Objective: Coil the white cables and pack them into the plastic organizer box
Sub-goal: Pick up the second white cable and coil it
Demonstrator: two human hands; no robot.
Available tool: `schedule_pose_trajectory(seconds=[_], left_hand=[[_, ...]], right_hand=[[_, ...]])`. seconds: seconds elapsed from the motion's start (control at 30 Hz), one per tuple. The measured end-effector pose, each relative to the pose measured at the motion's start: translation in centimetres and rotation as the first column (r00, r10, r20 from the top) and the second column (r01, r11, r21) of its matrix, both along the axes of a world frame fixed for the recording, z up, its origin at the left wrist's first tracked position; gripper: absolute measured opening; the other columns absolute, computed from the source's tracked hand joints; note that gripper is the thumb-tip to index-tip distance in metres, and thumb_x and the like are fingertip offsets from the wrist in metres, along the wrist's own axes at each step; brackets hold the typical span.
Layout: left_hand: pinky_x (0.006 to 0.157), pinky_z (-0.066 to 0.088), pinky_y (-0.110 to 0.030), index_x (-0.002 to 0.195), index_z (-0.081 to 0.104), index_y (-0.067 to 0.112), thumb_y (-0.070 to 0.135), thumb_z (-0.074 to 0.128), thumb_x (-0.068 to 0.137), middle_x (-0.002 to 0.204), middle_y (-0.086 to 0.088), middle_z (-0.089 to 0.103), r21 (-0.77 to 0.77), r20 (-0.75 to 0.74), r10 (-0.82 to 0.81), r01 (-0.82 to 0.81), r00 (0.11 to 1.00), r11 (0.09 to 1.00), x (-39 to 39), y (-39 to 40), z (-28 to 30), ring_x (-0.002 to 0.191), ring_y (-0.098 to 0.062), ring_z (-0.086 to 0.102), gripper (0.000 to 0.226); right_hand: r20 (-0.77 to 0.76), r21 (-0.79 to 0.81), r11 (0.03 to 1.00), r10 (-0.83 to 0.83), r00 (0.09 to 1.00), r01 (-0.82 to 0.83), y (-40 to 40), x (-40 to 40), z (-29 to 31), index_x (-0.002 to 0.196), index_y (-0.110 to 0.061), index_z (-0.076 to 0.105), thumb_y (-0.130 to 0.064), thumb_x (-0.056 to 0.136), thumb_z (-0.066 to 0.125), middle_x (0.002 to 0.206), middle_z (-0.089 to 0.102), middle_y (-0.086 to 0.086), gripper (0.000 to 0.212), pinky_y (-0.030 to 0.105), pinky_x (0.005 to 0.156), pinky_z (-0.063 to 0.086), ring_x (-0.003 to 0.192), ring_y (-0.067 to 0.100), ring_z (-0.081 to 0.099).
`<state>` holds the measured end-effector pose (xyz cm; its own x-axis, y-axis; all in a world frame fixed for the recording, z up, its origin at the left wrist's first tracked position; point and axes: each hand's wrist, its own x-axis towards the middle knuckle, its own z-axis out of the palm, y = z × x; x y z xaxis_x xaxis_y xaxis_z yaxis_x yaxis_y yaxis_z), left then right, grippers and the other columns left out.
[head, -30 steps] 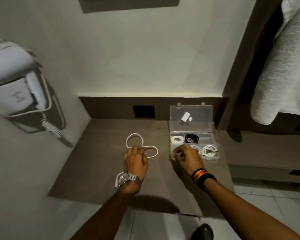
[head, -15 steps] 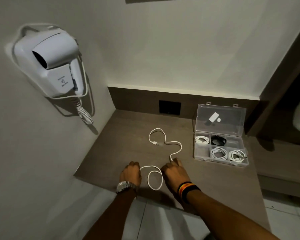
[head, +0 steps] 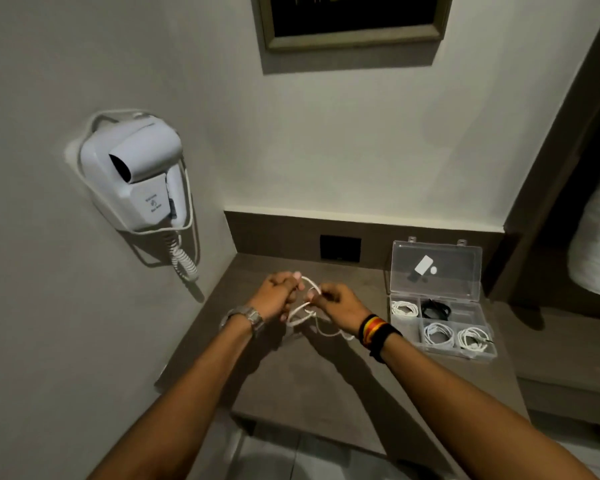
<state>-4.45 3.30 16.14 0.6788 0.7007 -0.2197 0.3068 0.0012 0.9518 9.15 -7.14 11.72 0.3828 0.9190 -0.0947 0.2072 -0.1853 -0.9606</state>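
We hold thin white cable (head: 303,315) above brown counter (head: 326,375): left hand (head: 278,297) and right hand (head: 338,303) both clenched on loops. Clear plastic organizer box (head: 440,353) lies open to our right, coiled white cables (head: 438,335) inside.

In front of you is a brown countertop (head: 329,372) set into the corner where two pale walls meet, with a low brown backsplash (head: 278,233) along its far edge. On it, to your right, lies a clear plastic organizer box (head: 440,327) with its lid (head: 440,271) standing open against the backsplash. Its compartments hold three coiled white cables (head: 439,336) and one coiled black one (head: 436,309). The box sits near the countertop's right edge.
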Motion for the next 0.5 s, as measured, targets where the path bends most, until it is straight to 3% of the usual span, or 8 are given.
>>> schedule_pose_trajectory(seconds=[0.1, 0.2, 0.27, 0.33, 0.37, 0.43, 0.5], left_hand=[[0.038, 0.028, -0.016, 0.081, 0.052, 0.016, 0.027, 0.038, 0.105, 0.05, 0.006, 0.038, -0.265, 0.284, 0.0, 0.079, 0.959, 0.961, -0.1, 0.9, 5.2, 0.036, -0.007, 0.032, 0.03], [0.044, 0.044, -0.018, 0.084, 0.052, 0.017, 0.023, 0.035, 0.105, 0.064, 0.004, 0.063, -0.482, 0.553, 0.184, 0.133, 0.812, 0.866, -0.7, 2.0, 9.2, 0.051, -0.008, 0.058, 0.028], [0.065, 0.06, -0.023, 0.085, 0.057, 0.013, 0.02, 0.035, 0.105, 0.091, -0.007, 0.076, -0.555, 0.701, 0.313, 0.215, 0.641, 0.804, -0.8, 3.0, 11.0, 0.082, -0.017, 0.073, 0.031], [0.095, 0.055, -0.036, 0.088, 0.059, 0.009, 0.018, 0.038, 0.104, 0.116, -0.018, 0.069, -0.552, 0.78, 0.382, 0.257, 0.496, 0.793, -0.4, 3.8, 12.4, 0.11, -0.029, 0.066, 0.028], [0.103, 0.049, -0.042, 0.09, 0.059, 0.007, 0.017, 0.04, 0.104, 0.124, -0.021, 0.064, -0.542, 0.795, 0.408, 0.225, 0.45, 0.81, 0.0, 4.2, 13.2, 0.118, -0.033, 0.06, 0.025], [0.108, 0.043, -0.045, 0.095, 0.059, 0.007, 0.016, 0.042, 0.104, 0.131, -0.021, 0.058, -0.503, 0.808, 0.445, 0.06, 0.388, 0.862, 0.9, 5.0, 13.9, 0.127, -0.033, 0.054, 0.021], [0.111, 0.041, -0.042, 0.096, 0.063, 0.011, 0.015, 0.044, 0.103, 0.133, -0.015, 0.06, -0.328, 0.796, 0.417, -0.267, 0.439, 0.906, 1.6, 5.5, 13.9, 0.128, -0.026, 0.054, 0.021]], right_hand=[[-0.382, 0.191, 0.973, -0.05, 0.923, 0.132, 0.2, 1.4, 3.4, 0.098, 0.004, 0.07, -0.015, 0.101, 0.061, 0.063, 0.062, 0.006, 0.021, 0.039, 0.079, 0.053, 0.06, 0.02, 0.065], [-0.526, 0.26, 0.945, -0.034, 0.85, 0.199, 0.2, 2.8, 6.2, 0.098, -0.003, 0.073, -0.013, 0.093, 0.071, 0.056, 0.049, 0.003, 0.011, 0.041, 0.078, 0.059, 0.049, 0.013, 0.051], [-0.413, 0.233, 0.963, -0.03, 0.91, 0.137, -0.2, 3.3, 7.4, 0.097, -0.004, 0.075, -0.01, 0.087, 0.078, 0.061, 0.052, 0.005, 0.012, 0.033, 0.06, 0.058, 0.047, 0.012, 0.044], [-0.224, 0.181, 0.982, -0.02, 0.974, 0.062, -0.8, 3.4, 7.9, 0.096, -0.005, 0.077, -0.019, 0.083, 0.083, 0.058, 0.052, 0.0, 0.019, 0.021, 0.042, 0.039, 0.044, 0.01, 0.038], [-0.154, 0.169, 0.985, -0.017, 0.988, 0.043, -1.2, 3.3, 8.3, 0.092, -0.007, 0.077, -0.03, 0.082, 0.085, 0.056, 0.048, -0.004, 0.026, 0.019, 0.04, 0.031, 0.044, 0.008, 0.035], [-0.068, 0.181, 0.983, -0.021, 0.997, 0.033, -1.8, 3.1, 8.9, 0.082, -0.009, 0.071, -0.054, 0.079, 0.081, 0.057, 0.046, -0.006, 0.046, 0.015, 0.042, 0.028, 0.046, 0.006, 0.034], [-0.015, 0.234, 0.972, -0.032, 0.999, 0.034, -2.4, 3.2, 9.4, 0.081, -0.007, 0.071, -0.061, 0.08, 0.077, 0.061, 0.059, -0.001, 0.054, 0.015, 0.054, 0.039, 0.054, 0.006, 0.05]])
